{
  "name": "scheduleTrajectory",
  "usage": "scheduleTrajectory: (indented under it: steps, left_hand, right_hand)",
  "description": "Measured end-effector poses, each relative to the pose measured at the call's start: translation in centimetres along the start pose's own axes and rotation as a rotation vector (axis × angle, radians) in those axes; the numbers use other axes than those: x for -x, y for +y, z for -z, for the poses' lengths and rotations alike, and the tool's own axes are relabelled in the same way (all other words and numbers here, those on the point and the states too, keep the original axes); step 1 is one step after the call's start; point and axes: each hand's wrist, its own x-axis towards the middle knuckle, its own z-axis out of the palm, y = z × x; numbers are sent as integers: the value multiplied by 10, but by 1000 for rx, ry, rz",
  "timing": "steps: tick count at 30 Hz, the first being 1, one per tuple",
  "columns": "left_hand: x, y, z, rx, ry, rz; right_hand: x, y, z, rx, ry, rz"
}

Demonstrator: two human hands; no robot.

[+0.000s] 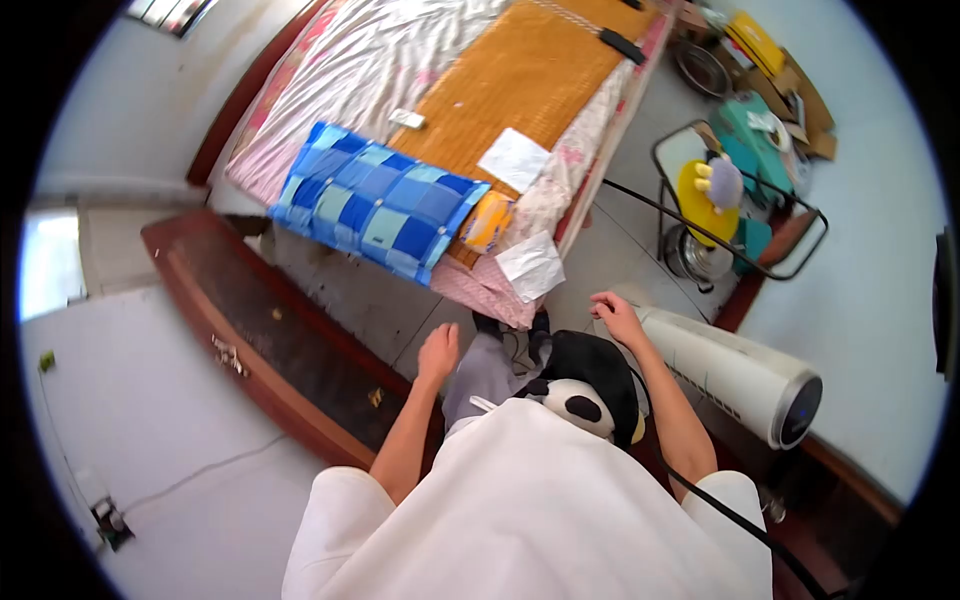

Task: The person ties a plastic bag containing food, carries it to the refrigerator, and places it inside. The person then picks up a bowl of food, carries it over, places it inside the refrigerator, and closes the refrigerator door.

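Observation:
My left hand (438,352) hangs in front of me with its fingers curled together and nothing visible in it. My right hand (617,317) is held out above the floor, fingers partly bent and apart, with nothing seen in them. Between my arms, by my legs, rests a black-and-white plush toy (580,398). Beyond the hands is the near end of a bed with a blue checked pillow (372,205), a yellow-orange packet (487,221) and white paper sheets (530,266). A white tower fan (735,372) lies close to my right forearm.
A bamboo mat (520,80) covers part of the bed; a small white object (407,118) lies beside it. To the left runs a dark wooden bench-like piece (290,330). A folding chair (707,205) holds a plush toy, near boxes (770,85). A black cable (735,515) crosses my right arm.

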Motion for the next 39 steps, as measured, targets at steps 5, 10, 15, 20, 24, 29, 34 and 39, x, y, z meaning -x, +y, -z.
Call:
scheduleTrajectory:
  steps: [5, 10, 15, 20, 24, 29, 34, 39]
  left_hand:
    - [96, -143, 36, -953, -101, 437]
    - [185, -171, 62, -932, -59, 250]
    - [186, -155, 64, -867, 116, 131]
    - [196, -156, 67, -788, 211, 130]
    - [217, -153, 65, -778, 443, 193]
    - [250, -140, 57, -964, 758, 442]
    - [258, -160, 36, -444, 1257, 405]
    - [268, -177, 36, -366, 1197, 439]
  right_hand:
    - [-38, -18, -35, 79, -119, 28]
    - [-74, -33, -84, 101, -252, 59]
    - [-80, -73, -126, 279, -426, 121]
    - [-86, -87, -163, 372, -642, 240]
    - [-88, -72, -208, 428, -792, 319]
    - [-52, -87, -282, 540, -1004, 345]
    - [4, -104, -382, 731, -1201, 473]
    - [53, -116, -475, 696, -1225, 516]
